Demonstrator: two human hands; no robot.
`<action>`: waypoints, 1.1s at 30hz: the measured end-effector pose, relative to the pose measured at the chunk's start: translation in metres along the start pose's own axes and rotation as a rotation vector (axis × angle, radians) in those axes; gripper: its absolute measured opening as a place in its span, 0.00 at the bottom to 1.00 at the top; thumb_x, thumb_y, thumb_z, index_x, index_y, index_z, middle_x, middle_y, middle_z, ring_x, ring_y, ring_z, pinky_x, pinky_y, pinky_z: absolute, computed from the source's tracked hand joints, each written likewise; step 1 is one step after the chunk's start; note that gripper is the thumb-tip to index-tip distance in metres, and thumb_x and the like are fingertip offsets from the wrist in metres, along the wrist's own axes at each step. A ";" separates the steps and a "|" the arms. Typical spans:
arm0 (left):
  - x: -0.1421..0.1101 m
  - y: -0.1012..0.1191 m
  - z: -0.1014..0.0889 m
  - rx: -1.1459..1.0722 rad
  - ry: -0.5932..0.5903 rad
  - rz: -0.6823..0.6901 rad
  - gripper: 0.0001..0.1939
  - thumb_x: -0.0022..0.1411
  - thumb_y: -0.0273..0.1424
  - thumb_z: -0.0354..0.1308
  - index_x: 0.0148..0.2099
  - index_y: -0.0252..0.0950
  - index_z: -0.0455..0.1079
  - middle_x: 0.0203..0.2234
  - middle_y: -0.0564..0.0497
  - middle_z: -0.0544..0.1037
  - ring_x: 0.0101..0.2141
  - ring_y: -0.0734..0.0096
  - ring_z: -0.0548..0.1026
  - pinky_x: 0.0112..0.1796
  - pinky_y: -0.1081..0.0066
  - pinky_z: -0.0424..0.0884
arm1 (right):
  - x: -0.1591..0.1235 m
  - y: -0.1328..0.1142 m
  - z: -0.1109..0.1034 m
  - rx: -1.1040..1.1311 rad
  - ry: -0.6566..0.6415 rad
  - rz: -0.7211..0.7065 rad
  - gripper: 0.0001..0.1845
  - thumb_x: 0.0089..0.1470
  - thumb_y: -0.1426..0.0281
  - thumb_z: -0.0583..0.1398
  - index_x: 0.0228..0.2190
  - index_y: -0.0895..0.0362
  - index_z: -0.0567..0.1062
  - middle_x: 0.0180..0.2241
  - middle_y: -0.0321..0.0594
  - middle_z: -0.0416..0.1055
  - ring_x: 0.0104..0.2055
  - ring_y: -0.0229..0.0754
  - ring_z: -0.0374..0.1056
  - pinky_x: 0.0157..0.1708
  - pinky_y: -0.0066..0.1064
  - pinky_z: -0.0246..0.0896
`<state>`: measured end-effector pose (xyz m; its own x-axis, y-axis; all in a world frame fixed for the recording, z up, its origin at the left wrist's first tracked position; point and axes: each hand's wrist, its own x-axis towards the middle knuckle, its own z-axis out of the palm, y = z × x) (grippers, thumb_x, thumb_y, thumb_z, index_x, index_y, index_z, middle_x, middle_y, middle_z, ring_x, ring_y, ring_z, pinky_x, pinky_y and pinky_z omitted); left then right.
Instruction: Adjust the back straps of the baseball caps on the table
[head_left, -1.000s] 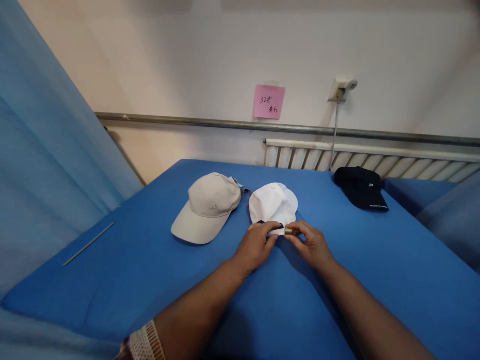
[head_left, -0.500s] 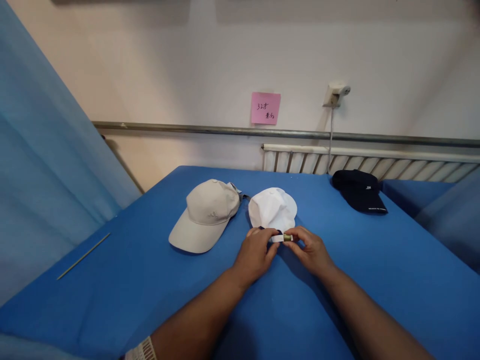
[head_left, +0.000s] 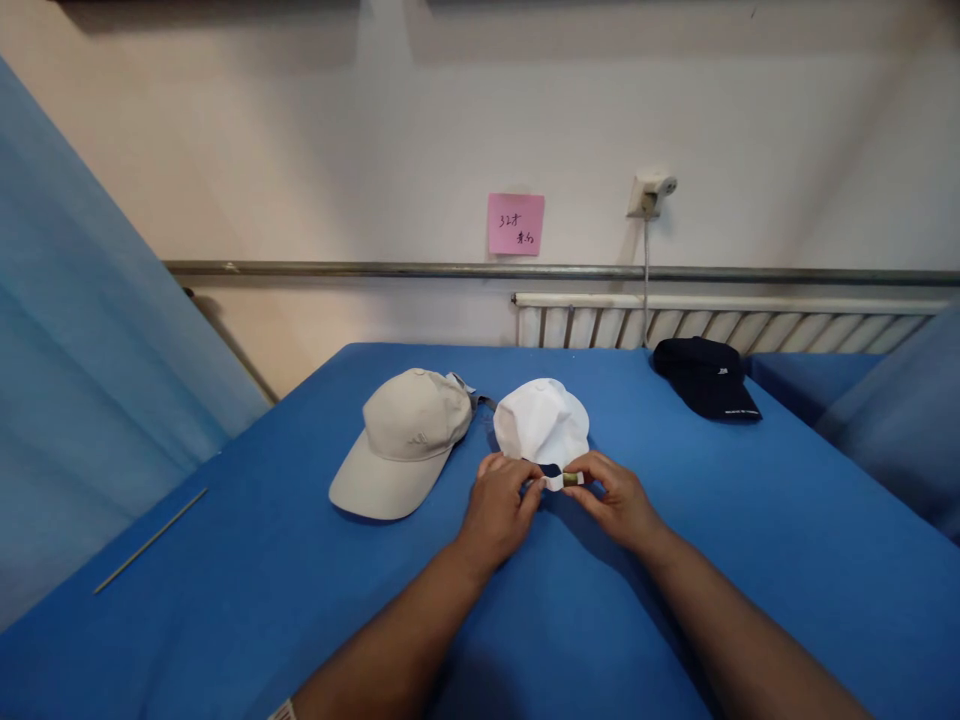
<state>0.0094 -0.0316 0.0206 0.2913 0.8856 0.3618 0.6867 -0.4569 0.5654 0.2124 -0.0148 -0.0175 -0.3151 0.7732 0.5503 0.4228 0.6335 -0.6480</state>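
Observation:
A white cap (head_left: 541,420) lies on the blue-covered surface with its back opening towards me. My left hand (head_left: 501,503) pinches the left part of its white back strap (head_left: 553,482). At the strap's right end, my right hand (head_left: 616,500) grips beside a brass-coloured buckle (head_left: 571,479). Dark lining shows in the gap between strap and crown. Just left of the white cap sits a beige cap (head_left: 409,430), its brim pointing down and left and its dark strap trailing towards the white one.
A black cap (head_left: 705,375) rests at the back right. A thin stick (head_left: 150,540) lies near the left edge of the blue cover (head_left: 247,600). Behind are a radiator (head_left: 697,325), a metal rail (head_left: 375,270) and a plugged-in cord (head_left: 646,270). A blue curtain (head_left: 97,330) hangs at left.
My left hand has slid slightly left along the strap, and the dark gap above the strap shows more. The whole view has shifted a little with my head.

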 end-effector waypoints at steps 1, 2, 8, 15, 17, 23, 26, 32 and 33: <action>0.000 0.000 -0.001 0.017 0.013 -0.019 0.08 0.64 0.33 0.53 0.35 0.39 0.73 0.30 0.50 0.78 0.37 0.63 0.72 0.50 0.58 0.59 | 0.000 0.000 0.000 -0.003 0.008 0.003 0.05 0.57 0.70 0.61 0.38 0.53 0.73 0.31 0.37 0.71 0.33 0.41 0.68 0.33 0.30 0.64; 0.001 -0.001 -0.001 0.029 0.026 -0.041 0.09 0.64 0.34 0.54 0.34 0.39 0.73 0.30 0.50 0.78 0.37 0.62 0.72 0.50 0.58 0.59 | 0.000 0.001 -0.001 -0.005 0.014 0.007 0.05 0.57 0.69 0.61 0.38 0.53 0.73 0.31 0.37 0.71 0.32 0.41 0.68 0.33 0.30 0.64; 0.001 -0.005 0.004 -0.024 0.013 -0.085 0.09 0.61 0.37 0.58 0.32 0.39 0.73 0.29 0.52 0.79 0.36 0.64 0.72 0.47 0.61 0.61 | 0.000 -0.001 0.003 0.003 0.001 0.015 0.05 0.56 0.71 0.61 0.37 0.53 0.72 0.32 0.37 0.71 0.32 0.40 0.67 0.33 0.30 0.63; 0.002 -0.012 0.010 -0.018 -0.012 -0.132 0.08 0.61 0.37 0.58 0.33 0.39 0.74 0.30 0.51 0.79 0.37 0.62 0.73 0.47 0.60 0.62 | 0.000 -0.005 0.013 0.058 -0.062 0.139 0.13 0.52 0.76 0.62 0.40 0.54 0.71 0.36 0.37 0.73 0.37 0.41 0.70 0.38 0.31 0.63; 0.004 -0.014 0.010 -0.016 -0.019 -0.137 0.08 0.61 0.36 0.57 0.33 0.39 0.74 0.30 0.52 0.79 0.37 0.62 0.73 0.47 0.60 0.62 | 0.001 -0.004 0.014 0.089 -0.083 0.182 0.14 0.51 0.77 0.61 0.41 0.54 0.70 0.37 0.37 0.74 0.38 0.40 0.70 0.39 0.31 0.63; 0.005 -0.015 0.012 -0.029 -0.023 -0.141 0.09 0.61 0.36 0.57 0.32 0.39 0.73 0.30 0.51 0.79 0.37 0.62 0.74 0.45 0.62 0.63 | 0.004 -0.006 0.013 0.082 -0.094 0.231 0.11 0.52 0.77 0.60 0.38 0.54 0.70 0.36 0.37 0.72 0.37 0.40 0.68 0.38 0.31 0.61; 0.004 -0.013 0.015 -0.045 -0.030 -0.144 0.10 0.62 0.37 0.56 0.33 0.38 0.73 0.30 0.51 0.79 0.37 0.62 0.74 0.44 0.63 0.64 | 0.004 -0.010 0.013 0.080 -0.085 0.227 0.11 0.52 0.77 0.60 0.38 0.54 0.71 0.36 0.37 0.73 0.38 0.41 0.69 0.39 0.32 0.61; 0.003 -0.014 0.018 -0.063 -0.037 -0.161 0.10 0.62 0.37 0.56 0.33 0.38 0.73 0.31 0.51 0.79 0.37 0.63 0.74 0.45 0.63 0.63 | 0.003 -0.007 0.017 0.107 -0.068 0.230 0.11 0.52 0.76 0.61 0.39 0.53 0.72 0.37 0.37 0.74 0.37 0.40 0.70 0.38 0.32 0.63; 0.003 -0.014 0.018 -0.063 -0.036 -0.164 0.10 0.62 0.37 0.56 0.33 0.38 0.73 0.31 0.51 0.79 0.37 0.63 0.74 0.44 0.63 0.63 | 0.003 -0.006 0.017 0.114 -0.062 0.234 0.11 0.52 0.75 0.61 0.39 0.53 0.72 0.37 0.37 0.74 0.37 0.40 0.70 0.38 0.31 0.63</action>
<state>0.0130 -0.0213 0.0004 0.2032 0.9507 0.2343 0.6846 -0.3090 0.6601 0.1943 -0.0161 -0.0213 -0.2727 0.8970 0.3479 0.3929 0.4339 -0.8108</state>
